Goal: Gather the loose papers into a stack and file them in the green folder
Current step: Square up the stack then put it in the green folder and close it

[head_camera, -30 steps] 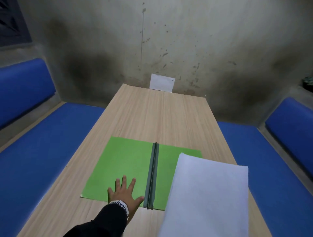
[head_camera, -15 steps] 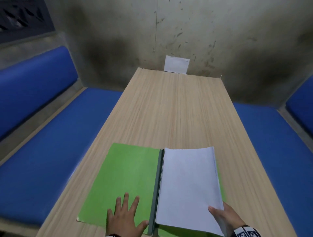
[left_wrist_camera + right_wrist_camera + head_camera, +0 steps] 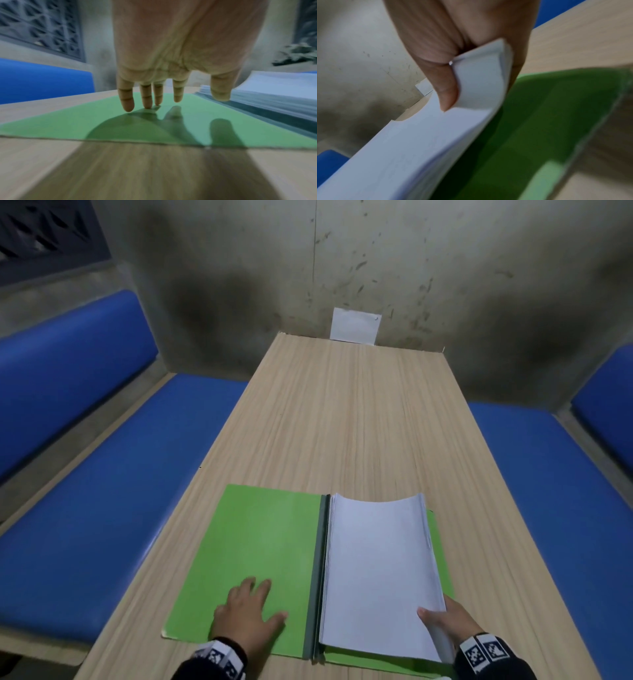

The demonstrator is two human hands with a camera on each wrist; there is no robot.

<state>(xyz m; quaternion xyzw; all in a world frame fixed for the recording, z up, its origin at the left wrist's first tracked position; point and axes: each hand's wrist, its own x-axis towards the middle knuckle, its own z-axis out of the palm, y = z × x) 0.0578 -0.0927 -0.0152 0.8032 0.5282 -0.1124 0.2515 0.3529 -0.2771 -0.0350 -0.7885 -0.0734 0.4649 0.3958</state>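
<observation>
The green folder lies open on the near end of the wooden table, its dark spine down the middle. A thick stack of white papers lies on the folder's right half, its left edge against the spine and its right side raised. My right hand pinches the stack's near right corner, thumb on top; the right wrist view shows the thumb on the papers above the green folder. My left hand rests flat, fingers straight, on the folder's left half.
The wooden table runs away to a stained concrete wall. A small white sheet leans against the wall at the table's far end. Blue padded benches flank the table on both sides.
The paper stack came down from in front of the camera onto the folder's right half, and its left edge now lies against the spine. My left hand stayed on the left half.
</observation>
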